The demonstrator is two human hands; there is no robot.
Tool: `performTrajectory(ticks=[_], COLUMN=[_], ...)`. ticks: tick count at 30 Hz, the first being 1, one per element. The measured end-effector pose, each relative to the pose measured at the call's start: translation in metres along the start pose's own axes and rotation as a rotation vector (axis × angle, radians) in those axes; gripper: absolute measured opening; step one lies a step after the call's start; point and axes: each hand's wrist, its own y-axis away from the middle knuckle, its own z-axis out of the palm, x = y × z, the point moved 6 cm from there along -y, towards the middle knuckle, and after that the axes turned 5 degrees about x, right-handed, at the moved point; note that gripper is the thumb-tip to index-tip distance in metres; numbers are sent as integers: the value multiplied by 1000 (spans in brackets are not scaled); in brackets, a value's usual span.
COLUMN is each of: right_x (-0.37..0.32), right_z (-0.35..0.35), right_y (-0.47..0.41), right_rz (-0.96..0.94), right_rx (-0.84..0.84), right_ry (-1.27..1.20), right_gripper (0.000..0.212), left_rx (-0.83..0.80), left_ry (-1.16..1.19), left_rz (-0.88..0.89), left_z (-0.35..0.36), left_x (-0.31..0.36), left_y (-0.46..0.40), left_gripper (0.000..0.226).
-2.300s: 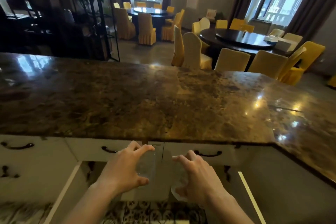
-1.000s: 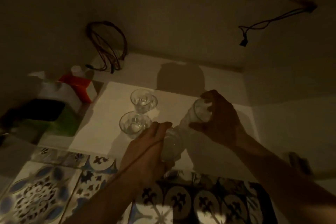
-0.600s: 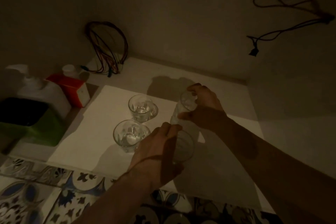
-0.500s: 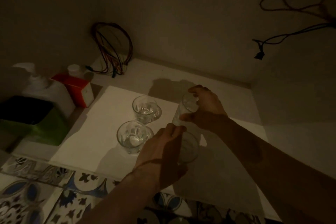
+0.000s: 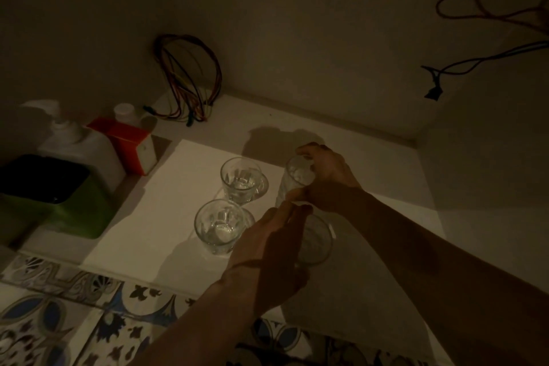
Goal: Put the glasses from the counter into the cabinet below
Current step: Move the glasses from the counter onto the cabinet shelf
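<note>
Right at the bottom, patterned floor tiles (image 5: 124, 333) run along the cabinet's threshold, blue and dark motifs in dim light. Just past them, the left hand (image 5: 267, 255) reaches onto the white liner sheet (image 5: 166, 205) on the cabinet floor, fingers curled around the near-right glass (image 5: 316, 242). That glass stands upright on the sheet, its rim showing just to the right of the knuckles. The hand is wrapped on its side, a closed hold, though the palm hides how much of the wall it covers.

To the left of that hand, touching nothing but the sheet, the near-left glass (image 5: 219, 226) stands upright and free. Behind it, the far-left glass (image 5: 241, 180) stands upright too, close to its neighbour but apart.

Further in, the right hand (image 5: 325, 178) is clasped around the far-right glass (image 5: 292, 180), thumb and fingers closed on its upper wall. This glass leans slightly, its base low near the left hand's fingertips; whether it rests on the sheet is hard to tell.

Off to the left sit a green bin (image 5: 56, 202), a white pump bottle (image 5: 77, 148) and a red and white box (image 5: 127, 144). At the back wall, a bundle of coloured wires (image 5: 190, 80) hangs down.
</note>
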Motion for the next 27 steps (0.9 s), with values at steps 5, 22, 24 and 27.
performTrajectory(ticks=[5,22,24,27], right_x=[-1,39,59,81], right_z=[1,-23,-23,-16], right_y=[-4,30,48,77], right_rz=[-15,137,188,184], right_rx=[-27,173,204,161], right_ry=[8,-233,-139,130], right_gripper=[101,70,58,60], left_rx=[2,1,54,133], left_ry=[53,117,116,-19], left_rz=[-39,-83,-133,-105], left_z=[7,-16,-28,-51], left_x=[-4,2,0,-4], left_y=[2,10,15,25], left_gripper=[106,115,108,96])
